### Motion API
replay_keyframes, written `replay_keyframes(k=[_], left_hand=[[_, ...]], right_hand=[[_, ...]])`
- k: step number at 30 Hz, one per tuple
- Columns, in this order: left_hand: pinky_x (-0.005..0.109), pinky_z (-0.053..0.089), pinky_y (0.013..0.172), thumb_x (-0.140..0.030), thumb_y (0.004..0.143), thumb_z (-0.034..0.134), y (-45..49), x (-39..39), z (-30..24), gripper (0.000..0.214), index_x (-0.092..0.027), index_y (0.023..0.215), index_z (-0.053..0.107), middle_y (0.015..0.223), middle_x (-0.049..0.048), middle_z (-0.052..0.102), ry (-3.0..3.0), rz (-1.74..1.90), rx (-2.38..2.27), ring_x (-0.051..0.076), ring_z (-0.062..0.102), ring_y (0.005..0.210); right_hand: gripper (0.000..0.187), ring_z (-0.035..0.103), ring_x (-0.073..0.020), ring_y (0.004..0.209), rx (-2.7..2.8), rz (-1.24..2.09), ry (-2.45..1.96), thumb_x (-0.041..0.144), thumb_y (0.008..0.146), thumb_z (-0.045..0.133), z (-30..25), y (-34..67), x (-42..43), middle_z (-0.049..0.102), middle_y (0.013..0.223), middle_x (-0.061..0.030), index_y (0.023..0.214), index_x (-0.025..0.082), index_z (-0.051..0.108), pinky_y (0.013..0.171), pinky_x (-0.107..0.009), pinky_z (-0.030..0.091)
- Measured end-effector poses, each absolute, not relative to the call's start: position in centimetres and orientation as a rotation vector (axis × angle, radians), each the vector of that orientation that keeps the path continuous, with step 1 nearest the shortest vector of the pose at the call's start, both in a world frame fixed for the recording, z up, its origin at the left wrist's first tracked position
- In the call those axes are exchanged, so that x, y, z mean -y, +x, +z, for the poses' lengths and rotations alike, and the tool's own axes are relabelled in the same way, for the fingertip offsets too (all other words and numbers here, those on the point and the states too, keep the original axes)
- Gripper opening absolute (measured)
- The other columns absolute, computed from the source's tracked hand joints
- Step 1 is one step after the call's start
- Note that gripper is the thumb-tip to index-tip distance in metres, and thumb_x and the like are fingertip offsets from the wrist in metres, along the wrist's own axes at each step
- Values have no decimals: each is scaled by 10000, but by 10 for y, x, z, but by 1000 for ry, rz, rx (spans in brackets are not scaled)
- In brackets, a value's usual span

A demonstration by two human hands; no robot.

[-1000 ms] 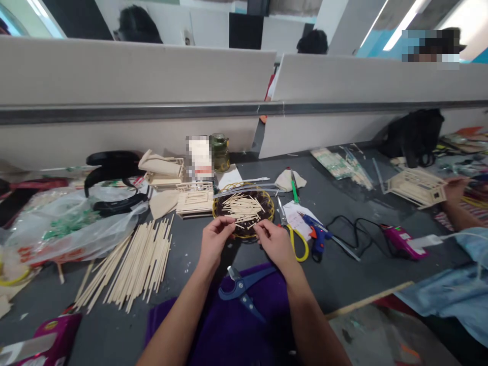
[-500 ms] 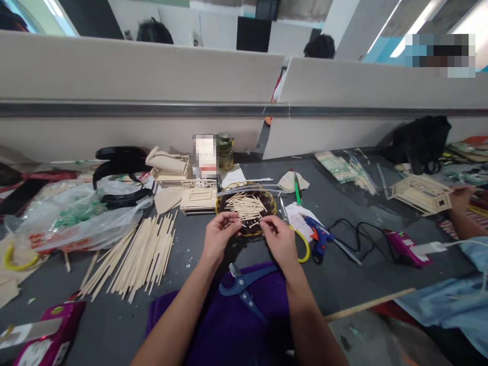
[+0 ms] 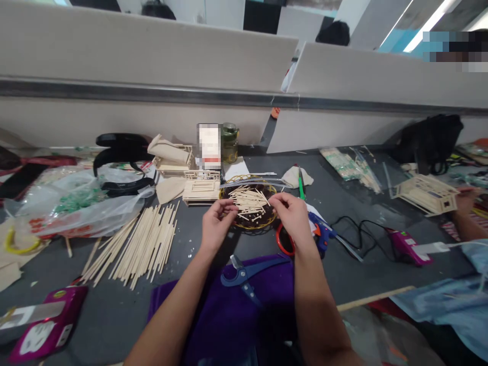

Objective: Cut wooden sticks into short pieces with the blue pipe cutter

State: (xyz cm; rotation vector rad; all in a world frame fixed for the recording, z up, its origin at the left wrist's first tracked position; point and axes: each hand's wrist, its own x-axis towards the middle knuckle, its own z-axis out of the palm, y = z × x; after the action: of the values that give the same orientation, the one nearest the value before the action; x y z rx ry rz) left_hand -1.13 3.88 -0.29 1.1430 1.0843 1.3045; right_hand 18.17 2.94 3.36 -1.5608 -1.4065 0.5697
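Note:
A yellow-rimmed dark basket (image 3: 275, 219) holds a heap of short wooden sticks (image 3: 249, 200). At its left rim is my left hand (image 3: 218, 223), thumb and fingers pinched together; whatever lies between them is too small to make out. My right hand (image 3: 293, 216) is over the right rim, its fingertips closed on the end of a short wooden stick. Below my hands, a blue pipe cutter (image 3: 244, 274) rests on a purple cloth (image 3: 213, 310). A red loop handle (image 3: 284, 241) shows beside my right wrist, next to a blue glue gun (image 3: 322, 234), partly hidden.
Long wooden sticks (image 3: 143, 244) lie spread at left, near a plastic bag (image 3: 87, 203). Small wooden models (image 3: 202, 189) and a green jar (image 3: 230, 142) stand behind the basket. At right, another person's hand (image 3: 467, 206) touches a wooden frame model (image 3: 427, 194).
My right hand has moved up and right, to the basket's right rim. My left hand has shifted slightly upward. A red loop handle now shows where a yellow one was near my right hand.

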Motion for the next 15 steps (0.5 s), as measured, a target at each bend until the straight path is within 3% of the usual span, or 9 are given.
replay_keyframes(k=[8,15], left_hand=[[194,474,543,-304,678,745,-27,-51,-9,241,-163,867,691,785,35,695,1093,1416,-1217,134,616,697],[172,412,472,-313,662,752,-27,-56,-14,226,-153,807,684,726,10,658,975,1445,-1240,94,536,591]], right_hand=[[150,622,-205,763,1747,302,-1743,211,837,527,22,188,-42,706,849,-36,827,223,676,687,-306,431],[206,593,-208,766,2337,264,-1720,73,780,638,3,177,-50,678,743,-38,653,233,666,656,-287,391]])
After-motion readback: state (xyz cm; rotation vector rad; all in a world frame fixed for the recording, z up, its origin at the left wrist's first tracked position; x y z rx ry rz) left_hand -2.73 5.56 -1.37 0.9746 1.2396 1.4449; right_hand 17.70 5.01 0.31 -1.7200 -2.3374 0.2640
